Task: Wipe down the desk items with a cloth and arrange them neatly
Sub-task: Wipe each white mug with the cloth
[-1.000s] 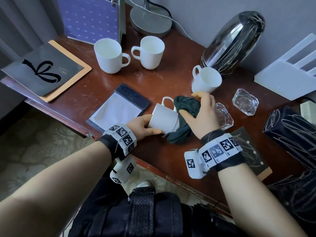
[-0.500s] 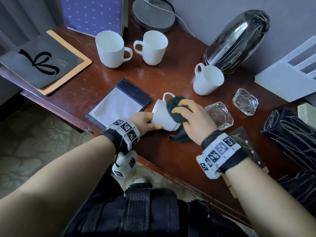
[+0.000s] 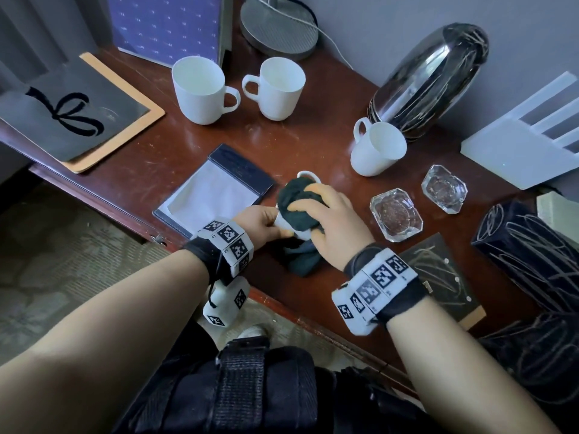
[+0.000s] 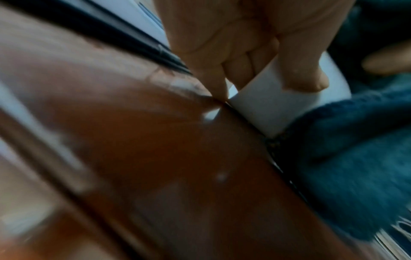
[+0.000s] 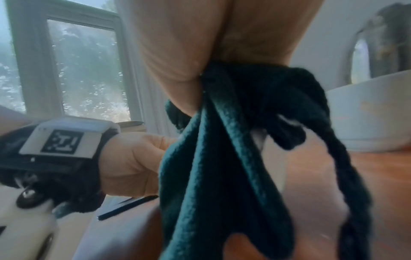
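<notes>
A white mug (image 3: 305,176) lies tilted near the desk's front edge, mostly hidden under a dark green cloth (image 3: 297,202). My left hand (image 3: 266,222) grips its lower body; in the left wrist view the fingers (image 4: 307,70) curl round the white mug (image 4: 273,109). My right hand (image 3: 329,220) holds the cloth over the mug's top, and the loose end trails onto the desk. In the right wrist view the cloth (image 5: 222,158) hangs from that palm. The mug's opening is hidden.
Two white mugs (image 3: 200,89) (image 3: 279,87) stand at the back, a third (image 3: 376,148) by a chrome lamp shade (image 3: 429,79). A notepad (image 3: 216,192) lies to the left, two glass ashtrays (image 3: 396,214) (image 3: 444,188) to the right. The desk edge (image 3: 313,324) is close.
The right hand has slid the cloth up and over the mug, which now tilts more steeply and is nearly covered. The left hand kept its grip on the mug.
</notes>
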The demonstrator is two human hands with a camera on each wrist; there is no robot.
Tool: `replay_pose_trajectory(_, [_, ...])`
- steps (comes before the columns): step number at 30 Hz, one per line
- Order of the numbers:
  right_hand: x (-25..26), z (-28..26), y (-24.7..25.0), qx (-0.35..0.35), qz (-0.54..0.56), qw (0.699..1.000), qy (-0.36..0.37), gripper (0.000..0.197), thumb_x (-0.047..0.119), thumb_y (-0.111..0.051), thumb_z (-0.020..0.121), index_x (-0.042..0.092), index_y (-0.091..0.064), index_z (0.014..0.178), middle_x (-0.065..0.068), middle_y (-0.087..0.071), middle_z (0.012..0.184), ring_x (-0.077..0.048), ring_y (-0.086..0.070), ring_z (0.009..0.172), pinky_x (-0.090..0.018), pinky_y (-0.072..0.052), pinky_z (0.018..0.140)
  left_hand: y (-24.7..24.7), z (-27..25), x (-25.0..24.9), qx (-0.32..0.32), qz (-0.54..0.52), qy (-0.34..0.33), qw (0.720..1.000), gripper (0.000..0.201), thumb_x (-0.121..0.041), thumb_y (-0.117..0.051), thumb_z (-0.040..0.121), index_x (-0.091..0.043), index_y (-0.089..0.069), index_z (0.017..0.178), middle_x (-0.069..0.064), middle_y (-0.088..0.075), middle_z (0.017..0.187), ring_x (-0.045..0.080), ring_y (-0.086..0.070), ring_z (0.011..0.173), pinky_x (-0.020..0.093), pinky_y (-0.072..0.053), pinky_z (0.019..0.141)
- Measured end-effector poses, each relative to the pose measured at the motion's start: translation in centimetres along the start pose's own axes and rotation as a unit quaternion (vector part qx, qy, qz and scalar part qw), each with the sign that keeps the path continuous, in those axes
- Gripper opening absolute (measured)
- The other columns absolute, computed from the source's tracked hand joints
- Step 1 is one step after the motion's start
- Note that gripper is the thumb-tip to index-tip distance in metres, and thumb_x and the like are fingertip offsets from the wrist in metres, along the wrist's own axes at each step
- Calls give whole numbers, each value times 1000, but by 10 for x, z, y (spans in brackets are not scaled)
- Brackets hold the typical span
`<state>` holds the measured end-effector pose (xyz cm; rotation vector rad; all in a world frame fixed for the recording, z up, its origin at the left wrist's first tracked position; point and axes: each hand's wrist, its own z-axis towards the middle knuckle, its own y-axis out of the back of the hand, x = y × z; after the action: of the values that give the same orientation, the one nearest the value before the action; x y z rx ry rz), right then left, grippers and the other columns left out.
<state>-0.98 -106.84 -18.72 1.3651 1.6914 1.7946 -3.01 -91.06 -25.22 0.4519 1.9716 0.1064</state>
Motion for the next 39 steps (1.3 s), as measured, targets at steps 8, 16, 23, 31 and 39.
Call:
replay_pose_trajectory(8, [-23, -7, 28, -68, -3, 992, -106, 43, 1, -54, 78, 19, -56, 116, -1, -40, 128, -22, -47, 111, -26, -38, 88, 3, 1, -1, 17, 13, -1, 1000, 26, -16, -66, 85, -17, -67, 111, -4, -67, 107, 5, -57, 98, 16, -35, 93])
replay_pose_trajectory(16, [-11, 10, 7, -7, -19, 999, -46, 51, -2, -48, 79, 23, -55, 123, 1, -40, 136, -28, -37, 117, -33, -36, 98, 2, -1, -6, 2, -4, -9, 1000, 21, -14, -67, 83, -19, -67, 104, -6, -64, 98, -1, -54, 80, 7, -38, 74])
replay_pose_trajectory(23, [-62, -23, 32, -35, -30, 988, -148, 48, -1, -50, 80, 21, -56, 122, 0, -45, 130, -20, -45, 116, -19, -31, 91, 4, -2, -7, 15, 3, 9, 1000, 26, -16, -67, 84, -28, -64, 107, -8, -64, 103, 4, -54, 97, 18, -34, 93])
replay_pose_trajectory(31, [-6, 24, 18, -88, 21, 996, -23, 56, -2, -47, 78, 25, -54, 125, 2, -42, 134, -24, -39, 121, -35, -36, 101, 2, -4, -5, 19, -8, 1, 1000, 27, -12, -66, 84, -21, -65, 110, -26, -65, 78, -14, -56, 72, 0, -35, 76])
replay_pose_trajectory(39, [-49, 11, 25, 34, -21, 995, -93, 50, 0, -45, 81, 28, -57, 120, 2, -41, 133, -28, -45, 115, -39, -39, 98, 3, -1, -7, -13, 17, -6, 1000, 28, -16, -67, 84, -18, -66, 111, -10, -62, 97, -6, -53, 78, 0, -34, 72])
